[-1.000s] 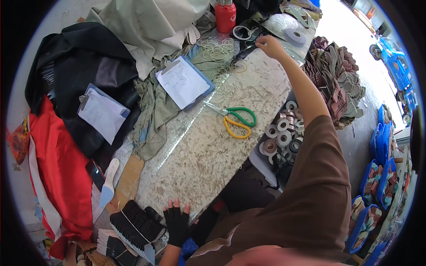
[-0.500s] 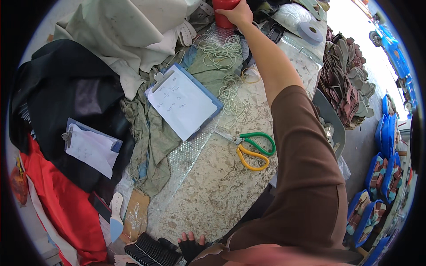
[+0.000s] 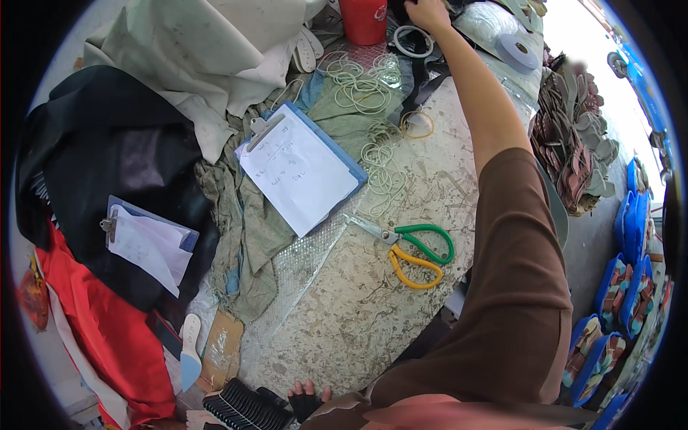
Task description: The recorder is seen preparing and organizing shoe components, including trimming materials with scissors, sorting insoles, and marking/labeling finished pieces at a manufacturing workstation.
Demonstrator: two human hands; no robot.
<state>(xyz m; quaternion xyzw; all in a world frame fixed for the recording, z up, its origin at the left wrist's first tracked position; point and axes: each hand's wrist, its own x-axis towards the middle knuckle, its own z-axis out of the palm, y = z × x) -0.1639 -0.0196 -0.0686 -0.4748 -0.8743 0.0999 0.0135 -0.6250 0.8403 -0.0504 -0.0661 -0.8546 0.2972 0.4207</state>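
At the far edge of the table my right hand (image 3: 428,14) reaches over dark items beside a red container (image 3: 363,21). Its fingers are partly cut off by the top of the picture, so their grip is hidden. Low in the picture, my left hand (image 3: 307,401) wears a black fingerless glove; its bare fingertips are spread apart. It lies next to a stack of black ridged pieces (image 3: 244,405). Between the hands, scissors (image 3: 394,236) with one green and one yellow handle lie slightly open on the worn tabletop (image 3: 337,308).
A clipboard with paper (image 3: 301,175) lies left of tangled pale cord (image 3: 383,168). Black material (image 3: 86,136), a second clipboard (image 3: 147,244) and red fabric (image 3: 107,322) fill the left. Near the right hand are a white ring (image 3: 413,41) and a tape roll (image 3: 517,53). Blue trays (image 3: 626,287) stand right.
My right hand has let go of the red container and moved right to the dark items. The white ring has come into sight. My left hand stays beside the black stack.
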